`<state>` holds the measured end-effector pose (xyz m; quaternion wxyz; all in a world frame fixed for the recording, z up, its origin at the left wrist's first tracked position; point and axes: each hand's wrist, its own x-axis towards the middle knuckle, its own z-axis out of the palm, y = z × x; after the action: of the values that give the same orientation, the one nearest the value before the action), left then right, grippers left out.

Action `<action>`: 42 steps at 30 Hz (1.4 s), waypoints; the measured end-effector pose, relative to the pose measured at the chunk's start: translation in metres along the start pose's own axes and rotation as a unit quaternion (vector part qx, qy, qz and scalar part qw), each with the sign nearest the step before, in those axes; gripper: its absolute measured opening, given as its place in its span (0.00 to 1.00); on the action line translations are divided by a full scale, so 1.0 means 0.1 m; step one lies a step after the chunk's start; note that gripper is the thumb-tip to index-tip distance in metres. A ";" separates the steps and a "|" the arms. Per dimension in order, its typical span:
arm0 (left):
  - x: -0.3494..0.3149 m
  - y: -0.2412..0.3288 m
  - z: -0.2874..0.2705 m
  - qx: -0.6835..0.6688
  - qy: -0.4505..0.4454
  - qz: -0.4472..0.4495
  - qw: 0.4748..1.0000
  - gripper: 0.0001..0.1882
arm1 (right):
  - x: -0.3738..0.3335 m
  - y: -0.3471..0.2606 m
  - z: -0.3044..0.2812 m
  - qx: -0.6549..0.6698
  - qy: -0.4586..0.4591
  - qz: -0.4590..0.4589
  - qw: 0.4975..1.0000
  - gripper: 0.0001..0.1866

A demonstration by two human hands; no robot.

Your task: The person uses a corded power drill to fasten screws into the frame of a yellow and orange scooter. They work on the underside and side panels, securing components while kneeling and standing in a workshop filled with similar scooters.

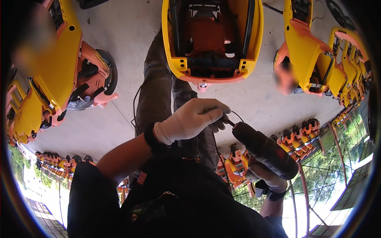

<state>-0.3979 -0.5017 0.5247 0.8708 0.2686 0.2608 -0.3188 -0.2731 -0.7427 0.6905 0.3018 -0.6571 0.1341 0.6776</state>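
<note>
A dark cordless drill [265, 150] is in my right hand [264, 174], whose gloved fingers wrap round its grip behind the drill's body. The drill tilts, its front end up and to the left. My left hand [194, 118], in a white knit glove with dark fingertips, pinches the tip of the drill's thin bit [229, 121]. Whether a small screw sits between those fingers is hidden. Just beyond my hands stands a yellow and orange scooter body [254, 43], its inside open and showing black rails and a reddish panel.
Another yellow scooter [59, 71] with a black wheel stands at left, and one more [307, 55] at right. Rows of orange and yellow scooters [303, 137] line the grey concrete floor [119, 39]. A dark cable hangs by my left leg [156, 83].
</note>
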 end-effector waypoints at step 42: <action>-0.62 0.38 1.78 0.403 -0.054 0.000 0.913 0.13 | -0.47 1.46 0.28 0.081 0.398 -0.249 0.879 0.20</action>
<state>-0.3619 -0.5640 0.7031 0.7010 0.5794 0.0629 -0.4111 -0.3838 -0.8518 0.7078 0.4341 -0.8564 0.1290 0.2479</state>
